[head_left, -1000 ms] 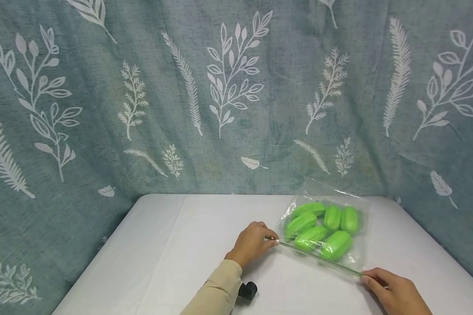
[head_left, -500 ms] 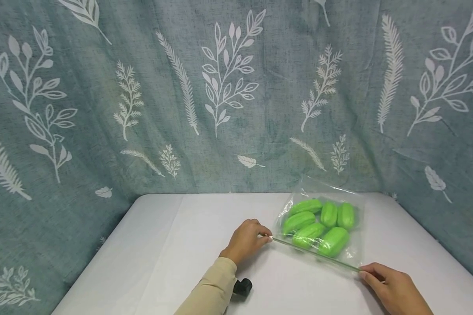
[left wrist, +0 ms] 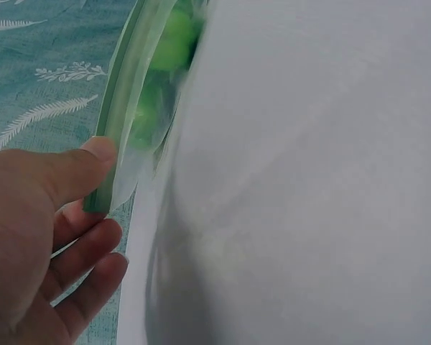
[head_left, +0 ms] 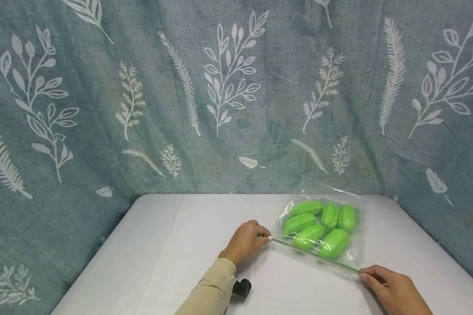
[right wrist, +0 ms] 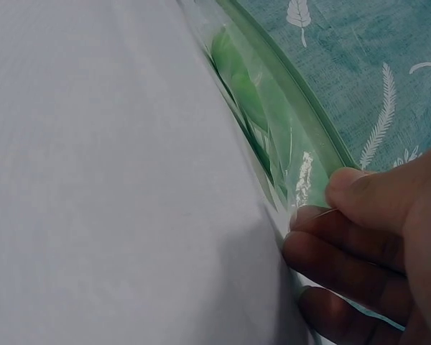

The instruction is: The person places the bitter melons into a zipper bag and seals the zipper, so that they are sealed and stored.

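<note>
A clear zip bag with a green zip strip lies toward the right side of the table, its mouth facing me. Several bright green, oblong vegetable-like pieces are inside. My left hand pinches the strip's left end between thumb and fingers; in the left wrist view the thumb presses on the green edge. At the opposite end, my right hand pinches the bag's corner, with the strip running away from the thumb in the right wrist view. Between the hands the strip is stretched nearly straight.
The white table extends left of the bag and in front of it. A teal curtain with white leaf prints hangs behind and along both sides. Beside the beige left sleeve shows a short black cylindrical piece.
The head view has shifted slightly. Both hands keep their pinch on the strip's ends, and the bag with its green pieces stays in nearly the same place.
</note>
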Demonstrator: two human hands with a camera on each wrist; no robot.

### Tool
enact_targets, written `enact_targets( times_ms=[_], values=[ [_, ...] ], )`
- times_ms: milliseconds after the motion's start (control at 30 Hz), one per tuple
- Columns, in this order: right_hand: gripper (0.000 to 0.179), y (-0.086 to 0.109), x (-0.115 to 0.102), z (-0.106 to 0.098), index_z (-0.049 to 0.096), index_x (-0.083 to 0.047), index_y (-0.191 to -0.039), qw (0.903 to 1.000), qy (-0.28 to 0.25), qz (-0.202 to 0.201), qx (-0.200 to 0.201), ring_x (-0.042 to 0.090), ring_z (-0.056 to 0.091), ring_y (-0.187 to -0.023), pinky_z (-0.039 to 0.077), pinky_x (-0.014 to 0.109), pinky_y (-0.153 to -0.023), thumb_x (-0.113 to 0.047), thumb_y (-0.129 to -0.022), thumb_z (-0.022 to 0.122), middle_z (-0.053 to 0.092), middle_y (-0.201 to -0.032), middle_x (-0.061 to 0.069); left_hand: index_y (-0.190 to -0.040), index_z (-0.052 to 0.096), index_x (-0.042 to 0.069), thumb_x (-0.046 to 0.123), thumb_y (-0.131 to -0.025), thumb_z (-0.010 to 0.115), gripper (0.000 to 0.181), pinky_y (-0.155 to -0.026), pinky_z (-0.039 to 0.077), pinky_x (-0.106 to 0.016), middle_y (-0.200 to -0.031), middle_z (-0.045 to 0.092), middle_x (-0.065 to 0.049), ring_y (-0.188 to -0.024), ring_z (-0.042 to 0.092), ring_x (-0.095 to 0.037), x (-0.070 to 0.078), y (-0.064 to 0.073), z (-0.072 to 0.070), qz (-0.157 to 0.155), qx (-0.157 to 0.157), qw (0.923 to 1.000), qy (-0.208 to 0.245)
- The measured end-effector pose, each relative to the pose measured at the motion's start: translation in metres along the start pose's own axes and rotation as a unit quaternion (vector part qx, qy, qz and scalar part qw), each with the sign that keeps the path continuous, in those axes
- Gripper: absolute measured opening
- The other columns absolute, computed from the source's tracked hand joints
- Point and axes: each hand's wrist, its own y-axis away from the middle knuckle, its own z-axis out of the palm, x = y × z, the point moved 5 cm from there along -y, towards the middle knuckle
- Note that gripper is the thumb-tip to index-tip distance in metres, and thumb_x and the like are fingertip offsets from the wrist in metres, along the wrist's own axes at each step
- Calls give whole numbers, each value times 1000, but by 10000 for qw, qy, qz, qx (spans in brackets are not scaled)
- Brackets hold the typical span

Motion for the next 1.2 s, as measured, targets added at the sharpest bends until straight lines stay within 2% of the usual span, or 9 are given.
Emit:
enact_targets(
  times_ms=[467,767,933,1200],
  values=[
    [26,-3,3,-3,76,-10,-104,9999,11,163,-38,15,65,-80,54,38,-69,-33,-96,68,74,-97,5,-98,81,20,23,-89,78,10,-67,43,-19,-80,54,14,-74,49,-1,-5,1,-4,-163,22,9998,64],
    [45,-6,4,-4,75,-8,-110,9993,-34,279,-243,17,68,-84,55,45,-75,-49,-97,61,74,-101,7,-97,81,19,17,-88,77,9,-67,44,-20,-77,55,13,-72,50,-2,-13,6,-8,-176,44,9998,-20],
    [55,-6,5,-4,75,-5,-111,9989,-37,379,-284,21,68,-87,54,49,-78,-55,-98,57,74,-99,6,-94,80,18,15,-89,76,8,-68,46,-22,-78,57,13,-74,53,-3,-18,10,-13,-223,32,9997,-8],
    [52,-5,9,-8,75,-5,-107,9986,-63,466,-238,16,65,-82,53,50,-80,-52,-100,54,73,-90,1,-94,80,16,18,-91,72,8,-70,48,-24,-79,58,12,-75,55,-4,-26,15,-22,-339,-43,9994,25]
  ],
)
